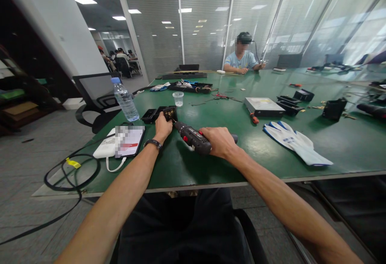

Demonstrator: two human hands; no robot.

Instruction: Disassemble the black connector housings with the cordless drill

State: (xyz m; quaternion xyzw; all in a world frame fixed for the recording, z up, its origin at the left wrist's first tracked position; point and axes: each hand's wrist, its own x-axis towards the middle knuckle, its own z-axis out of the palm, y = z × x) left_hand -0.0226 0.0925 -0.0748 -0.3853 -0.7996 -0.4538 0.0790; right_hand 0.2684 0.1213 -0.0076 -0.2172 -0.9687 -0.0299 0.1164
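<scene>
My right hand point(219, 140) is wrapped round the grip of a black cordless drill point(193, 136) with red buttons. The drill lies on its side, its nose pointing left and away from me. At its tip is a black box-shaped part point(170, 113) with brass-coloured pieces inside. My left hand point(163, 127) grips this part from the near side, fingers partly hidden behind it. Whether the bit touches a screw is too small to tell. Directly left of the part sits a black plastic tray-like housing point(148, 115).
A water bottle point(125, 100), power bank point(105, 143) and phone point(130, 142) are at left. A plastic cup point(178, 98) stands beyond my hands. Rightward lie a metal-topped drive point(264, 106), red screwdriver point(254, 118) and white gloves point(294, 139). A person point(241, 59) sits across the table.
</scene>
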